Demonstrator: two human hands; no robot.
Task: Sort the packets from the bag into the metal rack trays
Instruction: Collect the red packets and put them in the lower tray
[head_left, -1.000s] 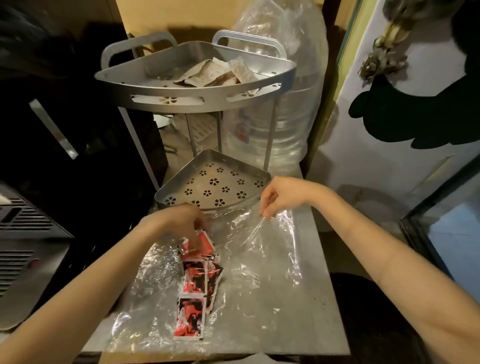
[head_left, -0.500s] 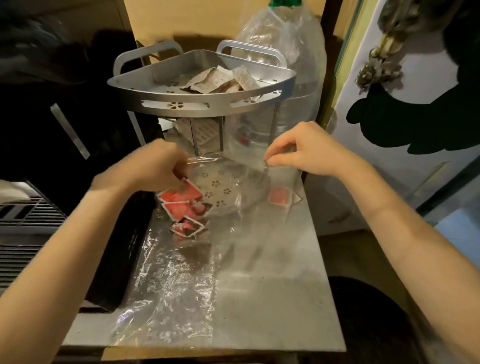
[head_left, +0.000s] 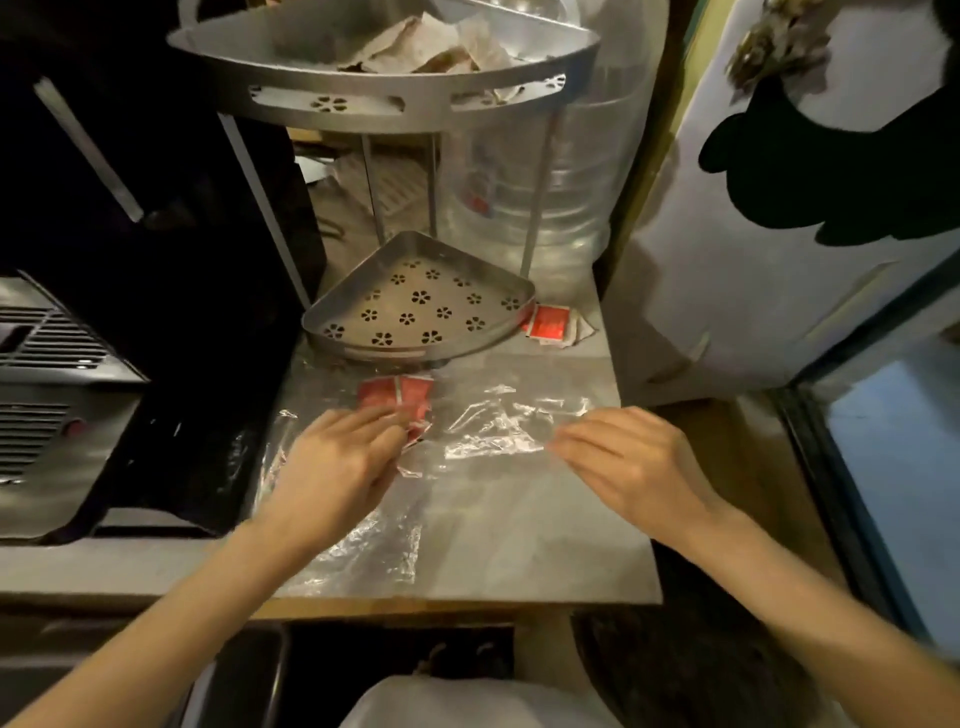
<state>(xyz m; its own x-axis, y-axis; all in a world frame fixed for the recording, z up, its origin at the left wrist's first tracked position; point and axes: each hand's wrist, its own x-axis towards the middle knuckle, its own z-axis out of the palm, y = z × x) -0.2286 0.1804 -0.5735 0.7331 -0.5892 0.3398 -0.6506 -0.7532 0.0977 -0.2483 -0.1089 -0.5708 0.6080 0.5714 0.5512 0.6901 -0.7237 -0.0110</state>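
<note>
A person's two bare arms reach forward over a grey worktop (head_left: 519, 540) covered by a flattened clear plastic bag (head_left: 498, 421). The left hand (head_left: 332, 467) lies palm down on the bag, its fingers (head_left: 374, 421) loosely curled and touching a small cluster of red packets (head_left: 397, 397); whether they actually pinch a packet cannot be told through the blur. The right hand (head_left: 628, 462) rests on the bag too, its fingers (head_left: 566, 444) drawn together at a crinkled fold of the plastic, apparently pinching it.

Just beyond the left fingertips sits the lower tray (head_left: 421, 306) of a metal rack, a quarter-round pan with flower-shaped holes. Beyond the right fingertips, just beside that tray's right corner, another red packet (head_left: 549, 325) lies on the worktop atop pale ones. Higher up, the upper tray (head_left: 384, 93) holds pale crumpled packets (head_left: 415, 49). A large clear water bottle (head_left: 561, 182) stands behind the rack.
</note>
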